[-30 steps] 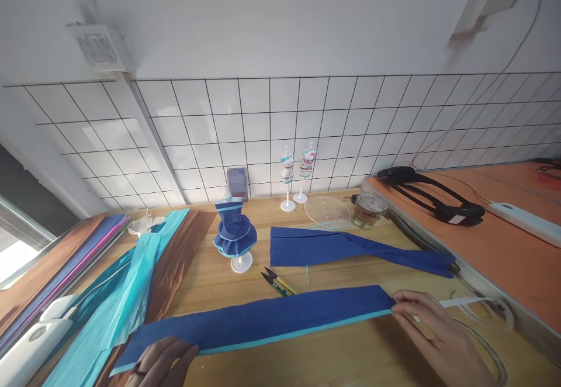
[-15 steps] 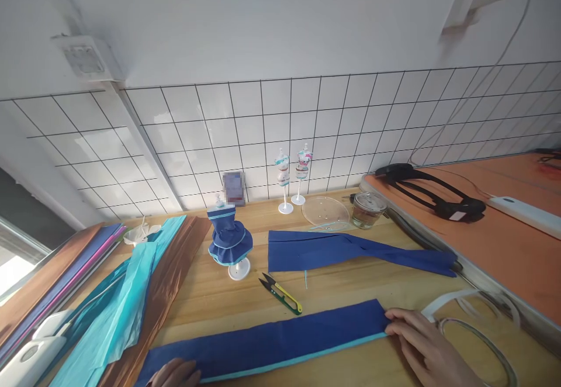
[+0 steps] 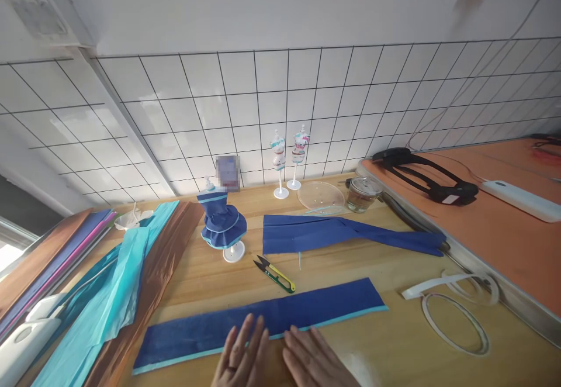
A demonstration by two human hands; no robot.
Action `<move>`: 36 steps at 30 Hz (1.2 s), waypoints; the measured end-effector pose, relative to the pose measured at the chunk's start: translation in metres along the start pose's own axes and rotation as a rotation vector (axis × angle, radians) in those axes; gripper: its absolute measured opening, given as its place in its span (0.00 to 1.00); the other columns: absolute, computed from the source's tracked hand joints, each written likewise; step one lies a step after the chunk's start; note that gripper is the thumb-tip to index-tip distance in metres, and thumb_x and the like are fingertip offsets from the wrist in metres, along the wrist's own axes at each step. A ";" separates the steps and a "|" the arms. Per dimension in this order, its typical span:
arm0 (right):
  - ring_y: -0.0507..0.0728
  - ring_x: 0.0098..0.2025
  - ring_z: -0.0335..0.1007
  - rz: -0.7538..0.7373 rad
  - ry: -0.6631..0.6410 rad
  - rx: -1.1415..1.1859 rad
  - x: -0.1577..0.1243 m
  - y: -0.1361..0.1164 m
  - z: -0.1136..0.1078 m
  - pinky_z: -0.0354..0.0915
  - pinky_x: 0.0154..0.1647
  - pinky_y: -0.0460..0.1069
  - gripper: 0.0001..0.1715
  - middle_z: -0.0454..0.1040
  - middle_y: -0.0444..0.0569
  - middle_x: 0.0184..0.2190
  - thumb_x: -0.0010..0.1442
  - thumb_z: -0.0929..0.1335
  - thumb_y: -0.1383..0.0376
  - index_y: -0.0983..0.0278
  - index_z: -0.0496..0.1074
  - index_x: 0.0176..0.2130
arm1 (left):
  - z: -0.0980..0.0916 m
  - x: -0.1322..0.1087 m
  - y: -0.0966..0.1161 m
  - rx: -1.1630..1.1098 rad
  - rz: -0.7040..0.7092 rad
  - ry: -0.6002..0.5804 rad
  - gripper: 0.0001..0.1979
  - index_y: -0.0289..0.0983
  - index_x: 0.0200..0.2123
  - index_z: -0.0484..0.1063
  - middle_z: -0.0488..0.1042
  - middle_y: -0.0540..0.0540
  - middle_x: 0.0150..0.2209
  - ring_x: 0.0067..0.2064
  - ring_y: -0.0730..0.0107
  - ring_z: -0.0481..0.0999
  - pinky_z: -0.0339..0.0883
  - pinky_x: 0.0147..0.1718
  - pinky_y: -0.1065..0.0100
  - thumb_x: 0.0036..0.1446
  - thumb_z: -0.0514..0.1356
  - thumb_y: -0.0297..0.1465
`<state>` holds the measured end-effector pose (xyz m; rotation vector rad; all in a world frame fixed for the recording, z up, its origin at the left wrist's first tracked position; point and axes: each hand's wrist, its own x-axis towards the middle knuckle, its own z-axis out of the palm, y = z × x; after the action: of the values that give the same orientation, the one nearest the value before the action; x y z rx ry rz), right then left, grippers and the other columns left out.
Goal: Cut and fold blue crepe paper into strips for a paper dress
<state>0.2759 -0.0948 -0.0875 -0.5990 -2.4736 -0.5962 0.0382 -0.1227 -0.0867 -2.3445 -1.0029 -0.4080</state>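
A long dark blue paper strip (image 3: 210,331) with a light turquoise lower edge lies flat across the near part of the wooden table (image 3: 377,352). My left hand (image 3: 242,355) rests flat on the strip's middle, fingers stretched out, a ring on one finger. My right hand (image 3: 313,362) lies flat right beside it, its fingertips at the strip's lower edge. Neither hand holds anything. Small yellow-handled snips (image 3: 275,273) lie just beyond the strip.
A tiny mannequin in a blue dress (image 3: 220,225) stands mid-table, a second blue paper piece (image 3: 342,236) to its right. Behind are two small mannequins (image 3: 287,156), a clear dish (image 3: 321,197) and a glass jar (image 3: 362,194). Turquoise and brown paper sheets (image 3: 127,287) lie left; white tape (image 3: 453,311) right.
Both hands left the strip's two ends and came together at its middle, now lying flat side by side. The camera tilted down and shifted a little.
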 end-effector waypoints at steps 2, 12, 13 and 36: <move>0.57 0.51 0.68 -0.007 0.020 -0.002 0.004 -0.010 0.010 0.39 0.64 0.60 0.17 0.75 0.45 0.47 0.64 0.58 0.68 0.64 0.71 0.47 | 0.004 0.017 0.012 0.014 -0.032 0.033 0.15 0.34 0.45 0.72 0.76 0.46 0.46 0.66 0.58 0.42 0.31 0.64 0.57 0.59 0.50 0.29; 0.60 0.62 0.52 0.064 -0.103 -0.076 -0.021 0.008 -0.002 0.37 0.65 0.58 0.22 0.72 0.51 0.51 0.62 0.60 0.58 0.68 0.71 0.48 | 0.015 0.000 0.009 0.123 -0.042 -0.023 0.18 0.37 0.47 0.71 0.74 0.47 0.50 0.65 0.60 0.46 0.32 0.64 0.55 0.55 0.51 0.29; 0.61 0.62 0.51 0.079 -0.110 -0.082 -0.026 0.010 -0.004 0.39 0.64 0.58 0.24 0.72 0.53 0.51 0.61 0.60 0.56 0.69 0.70 0.48 | 0.015 -0.003 0.009 0.122 -0.041 -0.033 0.18 0.37 0.48 0.71 0.73 0.47 0.50 0.65 0.58 0.45 0.31 0.64 0.55 0.54 0.51 0.29; 0.66 0.51 0.67 0.442 -0.200 -0.245 -0.066 0.035 -0.040 0.54 0.53 0.58 0.28 0.71 0.62 0.50 0.62 0.59 0.55 0.73 0.64 0.53 | 0.028 -0.020 0.020 0.002 -0.211 -0.005 0.21 0.34 0.53 0.65 0.72 0.43 0.52 0.65 0.62 0.48 0.35 0.64 0.56 0.55 0.50 0.26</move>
<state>0.3599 -0.1069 -0.0849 -1.3145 -2.3446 -0.6884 0.0415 -0.1287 -0.1261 -2.2458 -1.2579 -0.4812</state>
